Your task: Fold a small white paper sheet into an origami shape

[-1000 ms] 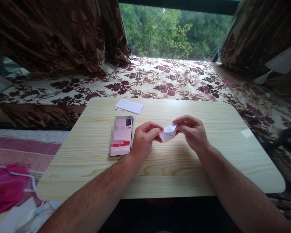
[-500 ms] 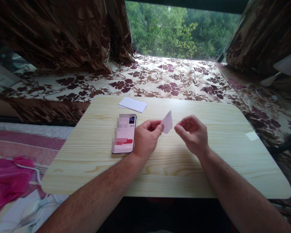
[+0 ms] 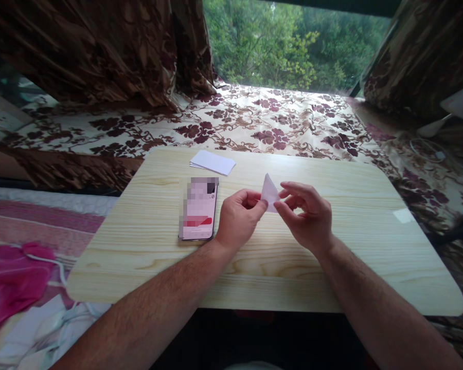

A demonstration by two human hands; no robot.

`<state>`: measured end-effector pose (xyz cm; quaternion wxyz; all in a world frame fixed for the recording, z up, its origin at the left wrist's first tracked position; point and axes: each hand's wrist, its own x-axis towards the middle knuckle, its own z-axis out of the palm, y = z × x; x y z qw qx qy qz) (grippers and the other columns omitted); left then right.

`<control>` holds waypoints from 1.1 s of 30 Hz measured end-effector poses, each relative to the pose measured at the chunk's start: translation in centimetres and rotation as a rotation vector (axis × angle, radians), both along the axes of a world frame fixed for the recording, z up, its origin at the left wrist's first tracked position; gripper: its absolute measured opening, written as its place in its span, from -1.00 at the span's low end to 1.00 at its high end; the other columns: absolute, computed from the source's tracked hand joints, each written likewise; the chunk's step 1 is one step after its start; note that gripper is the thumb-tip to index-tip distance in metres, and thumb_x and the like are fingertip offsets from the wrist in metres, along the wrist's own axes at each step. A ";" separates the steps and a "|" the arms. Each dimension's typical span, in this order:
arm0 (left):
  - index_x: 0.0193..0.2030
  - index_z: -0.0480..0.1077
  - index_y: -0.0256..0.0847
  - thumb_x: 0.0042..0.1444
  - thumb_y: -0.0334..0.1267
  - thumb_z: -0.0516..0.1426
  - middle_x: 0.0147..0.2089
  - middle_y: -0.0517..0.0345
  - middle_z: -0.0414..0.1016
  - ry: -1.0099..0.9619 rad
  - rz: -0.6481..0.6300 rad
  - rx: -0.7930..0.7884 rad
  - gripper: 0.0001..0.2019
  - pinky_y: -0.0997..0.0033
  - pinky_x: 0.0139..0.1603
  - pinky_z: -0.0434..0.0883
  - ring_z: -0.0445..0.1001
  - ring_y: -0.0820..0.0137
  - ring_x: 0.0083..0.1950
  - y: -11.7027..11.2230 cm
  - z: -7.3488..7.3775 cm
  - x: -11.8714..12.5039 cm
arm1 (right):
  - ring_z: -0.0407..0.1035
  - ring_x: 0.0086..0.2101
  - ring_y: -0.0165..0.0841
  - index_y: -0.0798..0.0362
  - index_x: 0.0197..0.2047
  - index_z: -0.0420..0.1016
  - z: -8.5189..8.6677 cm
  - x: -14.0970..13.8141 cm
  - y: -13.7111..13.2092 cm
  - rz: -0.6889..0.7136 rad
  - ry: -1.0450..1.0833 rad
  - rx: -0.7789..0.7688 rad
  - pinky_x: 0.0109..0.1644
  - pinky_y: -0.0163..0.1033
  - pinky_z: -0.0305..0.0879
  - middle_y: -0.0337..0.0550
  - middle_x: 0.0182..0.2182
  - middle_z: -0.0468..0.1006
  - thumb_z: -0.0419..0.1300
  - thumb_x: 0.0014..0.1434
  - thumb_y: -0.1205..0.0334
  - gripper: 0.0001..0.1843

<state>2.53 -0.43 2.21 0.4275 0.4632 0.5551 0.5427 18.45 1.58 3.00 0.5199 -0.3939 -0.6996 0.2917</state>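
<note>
A small piece of folded white paper [image 3: 269, 194], its top coming to a point, stands up over the middle of the table. My left hand [image 3: 241, 216] pinches its lower left edge between thumb and fingers. On the other side, my right hand [image 3: 306, 213] has its thumb and fingertips closed at the paper's right edge. Left of my left hand lies a phone [image 3: 197, 208] with a lit screen, partly blurred out. Behind the phone rests a small stack of white paper [image 3: 214, 162].
The light wooden table [image 3: 139, 257] has rounded corners. A white patch [image 3: 403, 216] is near its right edge. Beyond it stretches a flowered cloth [image 3: 270, 121] below a window. Pink fabric [image 3: 15, 282] and white cables lie at the left.
My right hand has come in to the paper's right edge, from a small gap away. The paper has turned so that a broader face shows. The view has shifted slightly.
</note>
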 end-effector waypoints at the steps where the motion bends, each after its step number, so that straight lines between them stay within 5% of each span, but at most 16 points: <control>1: -0.29 0.52 -0.25 0.05 -0.15 0.26 -0.42 0.15 0.54 -0.009 -0.010 -0.003 -0.80 0.51 -0.48 0.33 0.41 0.48 -0.49 0.0 0.0 0.0 | 0.40 -0.47 -0.39 -0.08 -0.01 0.53 0.0 0.0 -0.1 -0.004 -0.018 0.012 -0.44 -0.24 0.36 -0.13 -0.25 0.57 0.31 0.14 0.26 -0.68; 6: -0.34 0.50 -0.24 0.03 -0.16 0.28 -0.52 0.19 0.50 -0.051 -0.024 -0.052 -0.82 0.52 -0.53 0.31 0.42 0.48 -0.55 0.0 0.3 0.1 | 0.42 -0.47 -0.36 -0.03 -0.24 0.62 -0.5 0.1 0.2 -0.042 -0.060 -0.016 -0.41 -0.22 0.40 -0.14 -0.39 0.59 0.30 0.15 0.24 -0.91; 17: -0.35 0.47 -0.24 0.06 -0.19 0.24 -0.49 0.21 0.50 -0.028 0.030 -0.034 -0.85 0.54 -0.56 0.31 0.42 0.50 -0.54 0.1 0.1 0.0 | 0.46 -0.47 -0.35 0.04 -0.25 0.59 -1.4 -0.1 0.8 0.035 0.125 -0.218 -0.37 -0.22 0.40 -0.19 -0.45 0.60 0.35 0.10 0.27 -0.89; 33: -0.48 0.43 -0.25 0.02 -0.30 0.21 -0.61 0.28 0.39 0.093 0.026 -0.012 -0.89 0.55 -0.52 0.26 0.32 0.53 -0.57 0.1 0.3 -0.3 | 0.49 -0.44 -0.37 0.05 -0.26 0.58 -1.5 0.1 0.8 0.070 0.082 -0.153 -0.37 -0.27 0.41 -0.19 -0.43 0.62 0.34 0.09 0.33 -0.89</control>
